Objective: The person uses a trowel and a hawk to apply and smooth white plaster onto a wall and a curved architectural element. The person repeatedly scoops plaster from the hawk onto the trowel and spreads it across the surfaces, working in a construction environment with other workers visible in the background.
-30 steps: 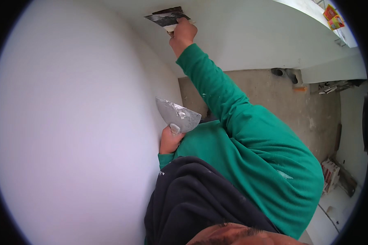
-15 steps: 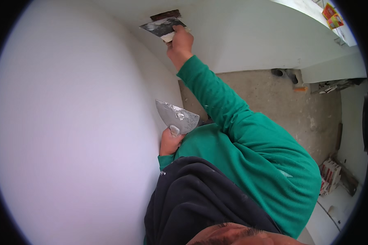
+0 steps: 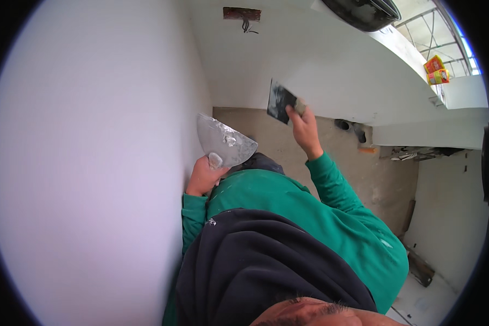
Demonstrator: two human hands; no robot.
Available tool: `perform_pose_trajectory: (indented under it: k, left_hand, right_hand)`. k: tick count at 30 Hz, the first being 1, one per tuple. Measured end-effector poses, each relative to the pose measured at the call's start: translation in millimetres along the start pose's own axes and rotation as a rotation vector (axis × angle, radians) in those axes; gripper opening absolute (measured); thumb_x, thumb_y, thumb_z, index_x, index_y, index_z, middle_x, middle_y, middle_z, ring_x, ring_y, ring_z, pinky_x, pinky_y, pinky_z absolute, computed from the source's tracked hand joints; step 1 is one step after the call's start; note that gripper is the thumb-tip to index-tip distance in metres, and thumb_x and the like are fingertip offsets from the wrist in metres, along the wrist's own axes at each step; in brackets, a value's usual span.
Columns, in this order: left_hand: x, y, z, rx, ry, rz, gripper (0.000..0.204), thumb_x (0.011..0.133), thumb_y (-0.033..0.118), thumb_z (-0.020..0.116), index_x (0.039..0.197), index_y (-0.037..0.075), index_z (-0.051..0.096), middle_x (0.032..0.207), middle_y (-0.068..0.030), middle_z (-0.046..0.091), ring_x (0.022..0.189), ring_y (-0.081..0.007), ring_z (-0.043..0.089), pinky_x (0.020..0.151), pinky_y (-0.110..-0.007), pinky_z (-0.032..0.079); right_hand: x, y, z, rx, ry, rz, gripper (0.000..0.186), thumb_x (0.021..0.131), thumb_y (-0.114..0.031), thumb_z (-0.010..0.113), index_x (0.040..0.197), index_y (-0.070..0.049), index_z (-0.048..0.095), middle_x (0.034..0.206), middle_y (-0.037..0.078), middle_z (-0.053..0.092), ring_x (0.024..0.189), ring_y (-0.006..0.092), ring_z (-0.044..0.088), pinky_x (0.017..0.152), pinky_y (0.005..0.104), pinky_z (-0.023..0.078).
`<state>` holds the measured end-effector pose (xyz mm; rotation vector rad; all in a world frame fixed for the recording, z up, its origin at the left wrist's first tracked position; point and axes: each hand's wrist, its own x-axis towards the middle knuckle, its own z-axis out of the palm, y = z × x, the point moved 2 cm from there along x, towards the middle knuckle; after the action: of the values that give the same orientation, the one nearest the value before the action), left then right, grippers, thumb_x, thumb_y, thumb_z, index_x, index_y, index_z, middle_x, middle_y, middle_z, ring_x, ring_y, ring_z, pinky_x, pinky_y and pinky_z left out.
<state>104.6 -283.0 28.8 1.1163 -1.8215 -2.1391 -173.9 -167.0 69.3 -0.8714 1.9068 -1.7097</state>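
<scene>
My left hand (image 3: 202, 178) is closed on a half-round putty scraper (image 3: 214, 136) with a straight upper edge. White lumps of putty cling to its grey face. It is held near my body, close beside the white wall (image 3: 92, 163) on the left. Farther out and to the right, my right hand (image 3: 306, 130) grips a putty knife (image 3: 281, 102) with a wide, flat blade. Its dark metal is smeared with white, and the light-coloured handle shows partly past my fingers. In this view the blade overlaps the lower part of the far wall (image 3: 288, 60); whether it touches cannot be told.
Wires hang from a rectangular wall recess (image 3: 242, 13) at the far end. A black tub (image 3: 362, 11) and red-and-yellow packets (image 3: 437, 70) stand on the ledge at the upper right. Dark pipe ends (image 3: 343, 125) rise from the floor, with an orange piece (image 3: 368, 150) nearby.
My right hand has drawn the putty knife away from the wall recess, down and to the right, uncovering the wires. The view has shifted, bringing the black tub in. My left hand keeps its scraper.
</scene>
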Motion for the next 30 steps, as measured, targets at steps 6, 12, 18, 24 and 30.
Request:
perform_pose_trajectory:
  k: [6,12,18,24,30]
  left_hand:
    - [1.5,-5.0,10.6,-0.094,-0.045,0.077,0.018,0.08,0.008,0.072,0.086,-0.002,0.058,0.065,-0.0049,0.058,0.046,-0.0112,0.051,0.042,-0.028,0.04]
    - [-0.6,-19.0,22.8,-0.065,0.115,0.063,0.022,0.08,0.012,0.074,0.083,-0.002,0.057,0.063,-0.0036,0.056,0.046,-0.0111,0.05,0.042,-0.028,0.04]
    - [-10.2,-41.5,34.7,0.048,0.308,0.127,0.031,0.08,0.024,0.076,0.082,0.0,0.056,0.062,-0.0009,0.054,0.048,-0.0089,0.05,0.045,-0.026,0.041]
    - [-28.0,-31.3,33.4,-0.025,0.161,0.106,0.027,0.087,0.022,0.07,0.094,0.0,0.055,0.069,-0.0009,0.054,0.053,-0.008,0.051,0.047,-0.025,0.042]
    - [-56.5,9.5,34.7,-0.18,0.098,0.101,0.023,0.09,0.021,0.065,0.089,0.001,0.054,0.065,-0.001,0.053,0.051,-0.0086,0.049,0.047,-0.027,0.04]
  right_hand:
    - [-43.4,-1.9,7.3,-0.278,-0.19,-0.148,0.03,0.097,-0.013,0.056,0.123,0.001,0.057,0.104,0.002,0.063,0.096,0.0106,0.056,0.085,0.0276,0.046]
    - [-71.5,17.3,-6.3,-0.014,0.017,0.178,0.026,0.097,-0.017,0.058,0.117,-0.001,0.057,0.1,0.001,0.061,0.09,0.0086,0.054,0.08,0.0253,0.045]
    - [-84.8,-28.3,-21.1,0.745,0.096,0.518,0.039,0.089,-0.001,0.054,0.127,0.0,0.048,0.113,0.008,0.06,0.106,0.0207,0.061,0.096,0.0368,0.049]
    - [-81.9,-74.1,0.3,-0.185,-0.289,-0.267,0.046,0.078,0.009,0.059,0.121,-0.008,0.061,0.118,0.005,0.063,0.101,0.0204,0.059,0.088,0.0319,0.046]
    - [-56.3,-121.2,31.0,-0.984,-0.721,-0.942,0.059,0.069,0.003,0.064,0.12,-0.025,0.065,0.118,-0.004,0.063,0.103,0.0227,0.056,0.089,0.0365,0.044]
